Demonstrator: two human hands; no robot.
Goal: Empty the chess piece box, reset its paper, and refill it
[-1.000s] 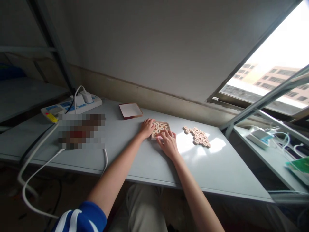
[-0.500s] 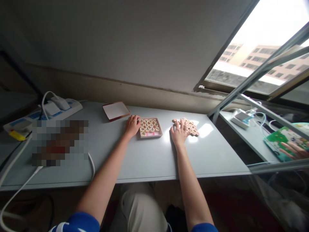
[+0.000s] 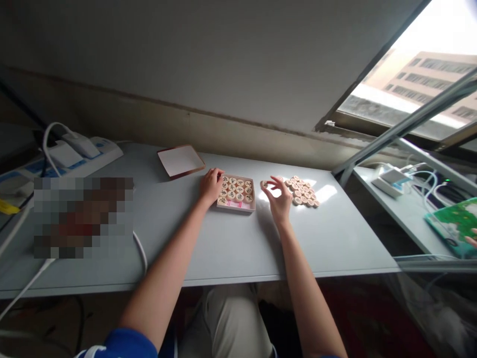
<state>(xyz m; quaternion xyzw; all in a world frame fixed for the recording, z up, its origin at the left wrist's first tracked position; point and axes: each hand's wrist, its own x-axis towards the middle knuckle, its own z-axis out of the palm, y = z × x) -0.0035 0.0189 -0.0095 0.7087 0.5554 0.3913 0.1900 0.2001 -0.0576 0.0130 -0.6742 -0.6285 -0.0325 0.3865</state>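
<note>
My left hand (image 3: 211, 186) is closed at the left edge of a shallow open box (image 3: 244, 208), its fingertips on the rim. Inside the box, round wooden Chinese chess pieces (image 3: 231, 188) with dark characters lie in rows, and a strip of the pink-marked bottom shows along the front. To the right of the box, my right hand (image 3: 282, 200) pinches one chess piece (image 3: 264, 184) between thumb and fingertips, above the table. More loose chess pieces (image 3: 304, 192) lie in a cluster just right of that hand.
The box lid (image 3: 182, 161) lies upside down at the back left of the table (image 3: 231, 253). A power strip (image 3: 106, 151) with plugs and cables is at far left, beside a blurred-out object. On the right, beyond a metal frame (image 3: 376, 141), another person's fingers touch a green item (image 3: 452, 223).
My right hand has gone from lying spread over the loose pieces to pinching one piece, moved slightly left toward the box. My left hand stays at the box. The view has shifted a little.
</note>
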